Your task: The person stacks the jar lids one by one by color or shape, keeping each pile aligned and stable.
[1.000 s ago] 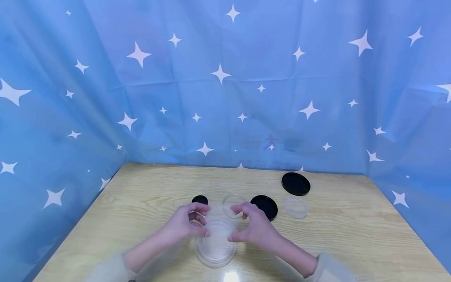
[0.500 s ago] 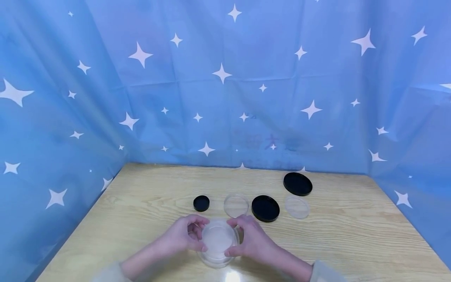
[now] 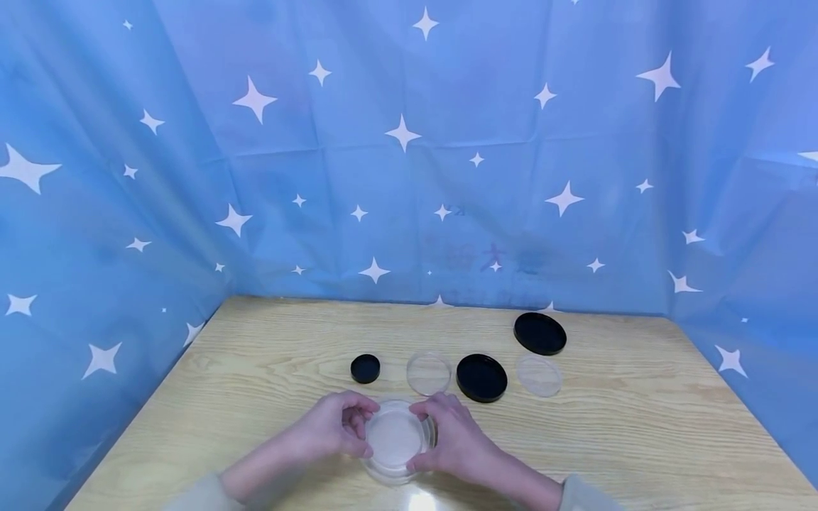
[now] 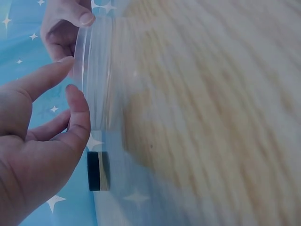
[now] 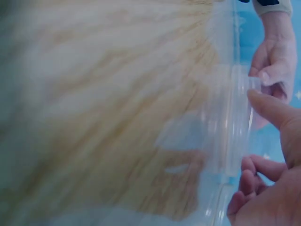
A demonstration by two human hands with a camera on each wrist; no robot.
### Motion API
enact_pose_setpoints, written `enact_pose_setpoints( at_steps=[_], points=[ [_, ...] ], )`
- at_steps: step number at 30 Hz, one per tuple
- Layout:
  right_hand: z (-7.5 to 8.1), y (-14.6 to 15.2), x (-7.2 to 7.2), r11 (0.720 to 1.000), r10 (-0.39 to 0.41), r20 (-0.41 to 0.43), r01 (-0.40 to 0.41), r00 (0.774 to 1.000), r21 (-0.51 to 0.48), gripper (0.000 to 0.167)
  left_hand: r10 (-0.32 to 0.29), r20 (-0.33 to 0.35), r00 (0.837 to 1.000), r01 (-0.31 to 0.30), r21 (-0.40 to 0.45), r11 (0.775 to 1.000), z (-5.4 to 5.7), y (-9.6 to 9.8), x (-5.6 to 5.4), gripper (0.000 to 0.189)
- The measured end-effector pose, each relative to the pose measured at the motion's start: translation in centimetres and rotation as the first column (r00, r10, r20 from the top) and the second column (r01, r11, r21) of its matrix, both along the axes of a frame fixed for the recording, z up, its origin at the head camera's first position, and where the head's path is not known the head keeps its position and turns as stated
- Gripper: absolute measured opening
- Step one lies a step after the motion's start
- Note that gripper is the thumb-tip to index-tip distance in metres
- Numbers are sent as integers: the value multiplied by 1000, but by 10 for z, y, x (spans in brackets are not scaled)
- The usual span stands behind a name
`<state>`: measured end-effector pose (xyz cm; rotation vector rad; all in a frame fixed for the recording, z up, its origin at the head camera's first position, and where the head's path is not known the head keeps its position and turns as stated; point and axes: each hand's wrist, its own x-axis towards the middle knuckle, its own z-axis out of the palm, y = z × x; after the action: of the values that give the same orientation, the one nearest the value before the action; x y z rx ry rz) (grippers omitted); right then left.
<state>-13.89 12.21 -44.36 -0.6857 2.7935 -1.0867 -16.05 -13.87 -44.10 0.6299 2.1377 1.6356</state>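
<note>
A stack of clear round plastic dishes (image 3: 395, 436) stands near the front middle of the table, a smaller one over a wider one. From the left side my left hand (image 3: 343, 424) holds the rim of the upper dish between thumb and curled fingers. Opposite it, my right hand (image 3: 452, 436) grips the same dish the same way. In the left wrist view the stacked clear walls (image 4: 96, 75) show edge-on between both hands. The right wrist view shows the layered dishes (image 5: 228, 122) too, with thumb and fingers at the upper rim.
Behind the hands lie a small black round lid (image 3: 366, 368), a clear disc (image 3: 429, 373), a larger black round lid (image 3: 482, 377) and another clear disc (image 3: 539, 375). One more black lid (image 3: 540, 333) lies farther back, close to the blue star-patterned curtain (image 3: 409, 177).
Both hands have come closer to the front with a clear dish and set it over the wider one. Over the last half second they have barely moved.
</note>
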Motion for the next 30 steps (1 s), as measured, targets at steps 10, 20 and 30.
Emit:
enact_pose_setpoints(
  at_steps=[10,20,30],
  points=[
    [3,0,1,999,10,48,-8,999,-36,73,-21,-15,1000,20,-18,1000,3,-1,-2,62],
    [0,4,2,997,54,21,-52,998,-63,73,-10,3,1000,10,15,1000,4,-1,1,58],
    [11,14,-5,991,37,30,-33,999,-129,69,18,-32,999,-17,43,999,11,-1,-3,56]
  ],
)
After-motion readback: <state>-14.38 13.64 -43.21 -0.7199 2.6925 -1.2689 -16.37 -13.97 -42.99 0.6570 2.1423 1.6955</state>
